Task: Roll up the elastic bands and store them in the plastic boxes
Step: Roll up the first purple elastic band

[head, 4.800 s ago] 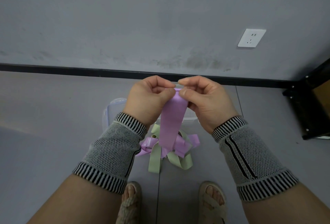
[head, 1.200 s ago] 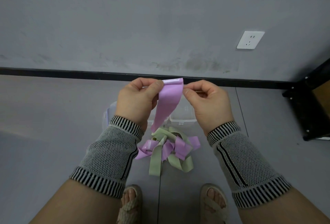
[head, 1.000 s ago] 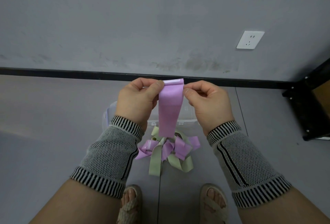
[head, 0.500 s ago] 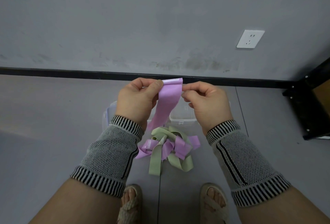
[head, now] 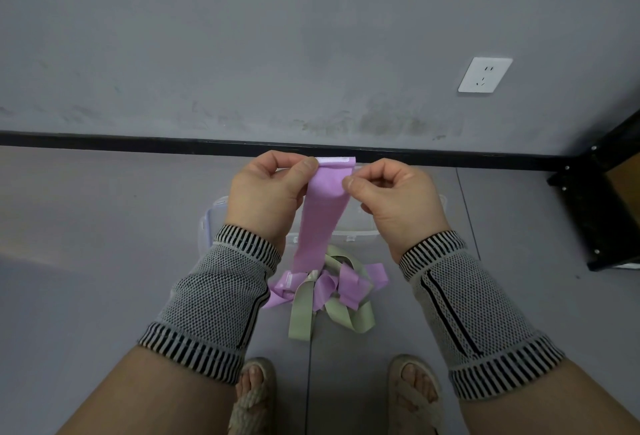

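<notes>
- On the left we see a bare stretch of grey floor (head: 86,244) running up to a black baseboard (head: 138,140) under a scuffed grey wall (head: 242,36).
- Our left hand (head: 268,197), with a striped knit wrist sleeve (head: 214,299) on the forearm, pinches the top left corner of a purple band (head: 323,216) between thumb and curled fingers.
- The purple band hangs down flat from both our hands, its white-edged top level with the baseboard and its lower end reaching the pile below.
- Behind the band and our hands sits a clear plastic box (head: 211,223) on the floor, mostly hidden; we cannot tell what is in it.
- Just in front of the box lies a tangled pile of bands (head: 332,292), purple and pale green, loose and unrolled on the floor.
- Our two feet in woven sandals (head: 254,396) stand near the pile, one on each side of a floor seam.
- Our right hand (head: 398,204), also above a wrist sleeve, pinches the band's right edge a little below the top, fingers curled in.
- Further right, a white wall socket (head: 485,74) sits on the wall, and a black metal frame (head: 602,206) stands in the corner.
</notes>
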`<state>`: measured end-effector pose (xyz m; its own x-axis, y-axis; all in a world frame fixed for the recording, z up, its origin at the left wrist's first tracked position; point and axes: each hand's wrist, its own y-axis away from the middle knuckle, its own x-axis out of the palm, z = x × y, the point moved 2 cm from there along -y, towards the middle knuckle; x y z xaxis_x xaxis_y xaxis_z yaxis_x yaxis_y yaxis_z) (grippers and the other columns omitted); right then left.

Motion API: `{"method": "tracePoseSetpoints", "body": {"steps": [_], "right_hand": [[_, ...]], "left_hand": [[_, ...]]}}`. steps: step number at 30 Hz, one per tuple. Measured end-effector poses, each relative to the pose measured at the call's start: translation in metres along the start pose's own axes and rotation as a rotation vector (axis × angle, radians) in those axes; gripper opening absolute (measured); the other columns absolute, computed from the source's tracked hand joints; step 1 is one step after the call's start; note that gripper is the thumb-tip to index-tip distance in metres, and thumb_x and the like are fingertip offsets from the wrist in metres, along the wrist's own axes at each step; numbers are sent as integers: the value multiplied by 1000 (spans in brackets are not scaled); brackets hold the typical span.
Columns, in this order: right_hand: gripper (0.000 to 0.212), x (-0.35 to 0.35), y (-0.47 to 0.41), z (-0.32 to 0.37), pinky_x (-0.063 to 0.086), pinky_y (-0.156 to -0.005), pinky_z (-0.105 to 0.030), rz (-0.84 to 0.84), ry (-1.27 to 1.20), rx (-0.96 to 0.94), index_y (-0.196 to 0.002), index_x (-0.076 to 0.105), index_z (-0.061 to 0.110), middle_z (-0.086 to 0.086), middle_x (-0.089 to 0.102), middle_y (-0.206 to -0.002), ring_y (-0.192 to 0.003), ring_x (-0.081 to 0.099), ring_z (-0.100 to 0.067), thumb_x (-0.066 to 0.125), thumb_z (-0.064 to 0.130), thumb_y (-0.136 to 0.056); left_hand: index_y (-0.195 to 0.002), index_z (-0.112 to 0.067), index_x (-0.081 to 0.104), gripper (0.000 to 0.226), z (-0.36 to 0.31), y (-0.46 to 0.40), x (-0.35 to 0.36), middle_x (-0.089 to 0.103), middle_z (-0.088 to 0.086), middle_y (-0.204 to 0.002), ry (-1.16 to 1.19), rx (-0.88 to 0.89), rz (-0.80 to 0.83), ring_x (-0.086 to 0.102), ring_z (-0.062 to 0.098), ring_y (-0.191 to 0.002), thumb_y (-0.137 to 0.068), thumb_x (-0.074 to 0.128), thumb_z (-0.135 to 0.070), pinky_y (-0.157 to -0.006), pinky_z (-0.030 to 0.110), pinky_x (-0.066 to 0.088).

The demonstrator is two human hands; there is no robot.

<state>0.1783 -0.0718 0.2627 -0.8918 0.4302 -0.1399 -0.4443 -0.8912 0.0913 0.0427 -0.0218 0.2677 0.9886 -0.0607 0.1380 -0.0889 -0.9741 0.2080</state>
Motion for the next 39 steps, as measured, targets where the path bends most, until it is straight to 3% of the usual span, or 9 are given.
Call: {"method": "tracePoseSetpoints", "body": {"steps": [8,13,18,23,27,32,36,39], "right_hand": [[19,0,1,2,48,-57,-23,-31,21,12,-61,64,17,6,59,-56,-53,50,-4,68,5,-75],[17,0,3,7,55,-67,-36,-68,39,-7,-64,63,16,-5,62,-64,-62,55,-13,68,4,-75],[19,-4,1,7,47,-54,-20,-100,-35,-27,-69,61,18,7,58,-55,-51,50,-5,69,2,-77],[24,-2,0,2,44,-52,-17,-92,-55,-24,-69,59,18,3,55,-56,-51,46,-7,67,-3,-77],[23,-3,-1,1,46,-56,-17,-63,-17,-25,-76,61,21,3,56,-61,-56,50,-7,64,-2,-78],[19,-6,-2,3,49,-72,-16,-6,-19,-118,-92,66,25,7,66,-91,-76,61,0,68,10,-83],[19,-3,2,4,52,-69,-19,87,26,-184,-83,69,26,6,72,-78,-73,66,-6,70,6,-82],[17,-5,1,4,57,-72,-30,52,-45,-157,-79,70,19,-5,73,-78,-73,68,-14,69,3,-82]], "left_hand": [[-74,-10,61,11,1,0,-1,53,-7,-47,-44,28,-5,45,6,-46,-83,66,-7,-47,17,39],[-72,-15,62,13,3,0,0,62,-2,-63,-111,63,-8,55,8,-59,-82,69,-11,-56,19,44],[-70,-19,59,17,2,0,1,62,-9,-59,-100,75,10,58,4,-62,-83,68,-12,-60,19,47],[-73,-12,59,14,0,2,2,58,3,-58,-72,81,46,53,22,-67,-83,66,-5,-73,42,50],[-72,-13,59,16,-2,3,1,59,-2,-54,-114,95,61,54,18,-62,-81,68,-4,-66,36,50],[-69,-15,59,20,0,2,1,59,-1,-57,-136,97,91,54,18,-63,-80,69,-2,-68,36,48],[-71,-16,60,20,-1,3,2,66,5,-67,-145,97,122,61,19,-69,-81,67,0,-75,38,52],[-81,-16,62,16,-2,5,3,70,6,-76,-129,77,191,63,17,-75,-84,64,0,-78,35,53]]}}
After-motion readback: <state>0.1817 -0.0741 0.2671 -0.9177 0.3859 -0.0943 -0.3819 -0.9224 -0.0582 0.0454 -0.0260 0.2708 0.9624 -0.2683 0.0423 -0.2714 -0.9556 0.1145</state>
